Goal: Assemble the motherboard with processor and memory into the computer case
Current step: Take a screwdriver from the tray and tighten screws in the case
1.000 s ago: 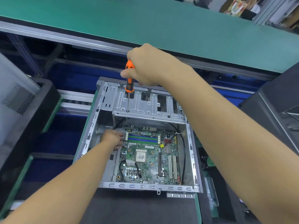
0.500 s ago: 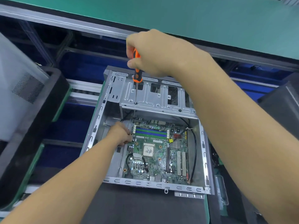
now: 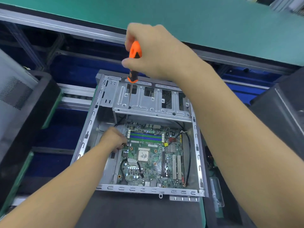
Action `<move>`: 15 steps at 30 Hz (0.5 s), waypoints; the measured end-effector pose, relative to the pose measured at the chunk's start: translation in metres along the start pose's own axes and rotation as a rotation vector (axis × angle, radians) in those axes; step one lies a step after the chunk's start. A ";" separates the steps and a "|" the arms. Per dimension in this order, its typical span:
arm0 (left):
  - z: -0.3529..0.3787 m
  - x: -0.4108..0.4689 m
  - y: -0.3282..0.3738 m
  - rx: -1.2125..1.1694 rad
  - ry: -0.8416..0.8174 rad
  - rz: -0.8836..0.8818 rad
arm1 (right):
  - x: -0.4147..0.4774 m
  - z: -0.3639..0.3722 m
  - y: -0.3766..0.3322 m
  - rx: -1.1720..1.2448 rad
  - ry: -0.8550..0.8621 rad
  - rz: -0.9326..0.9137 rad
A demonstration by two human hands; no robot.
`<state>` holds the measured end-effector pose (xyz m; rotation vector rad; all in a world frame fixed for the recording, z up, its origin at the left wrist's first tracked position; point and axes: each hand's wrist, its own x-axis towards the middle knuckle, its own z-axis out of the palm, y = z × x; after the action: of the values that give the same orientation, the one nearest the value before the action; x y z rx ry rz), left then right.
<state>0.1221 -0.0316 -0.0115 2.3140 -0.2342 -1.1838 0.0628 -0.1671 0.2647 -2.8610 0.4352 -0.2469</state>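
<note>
An open grey metal computer case (image 3: 148, 189) lies on a dark mat. The green motherboard (image 3: 153, 163) sits inside it, with the processor (image 3: 143, 154) at its centre and blue and green memory slots (image 3: 145, 137) above it. My right hand (image 3: 158, 51) grips an orange-handled screwdriver (image 3: 134, 51) upright over the case. Its thin shaft reaches down to a hole in the drive bay plate (image 3: 148, 102). My left hand (image 3: 113, 139) is inside the case at the board's upper left edge, fingers curled. Whatever the fingertips pinch is hidden.
A black cable (image 3: 189, 150) runs down the case's right inner side. A black tray (image 3: 32, 112) stands to the left and a dark case panel (image 3: 279, 112) to the right. A green-topped bench (image 3: 197, 22) and a metal rail (image 3: 65, 27) lie beyond.
The view has shifted a little. My right hand now shows more of the orange handle, and the tip stays at the drive bay plate. My left hand remains at the board's left edge.
</note>
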 end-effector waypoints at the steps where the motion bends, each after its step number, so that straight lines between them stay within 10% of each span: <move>1: 0.000 0.000 0.000 0.015 0.051 0.021 | -0.002 -0.005 0.001 0.043 0.048 -0.021; 6: -0.003 -0.002 0.002 0.008 0.218 0.260 | -0.023 -0.021 0.010 0.265 0.347 0.062; 15: -0.006 -0.015 0.022 -0.343 -0.100 0.366 | -0.055 0.003 0.066 0.794 0.855 0.455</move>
<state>0.1195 -0.0424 0.0131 1.8239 -0.4332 -1.0587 -0.0068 -0.2105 0.2381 -1.7140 0.8651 -1.2285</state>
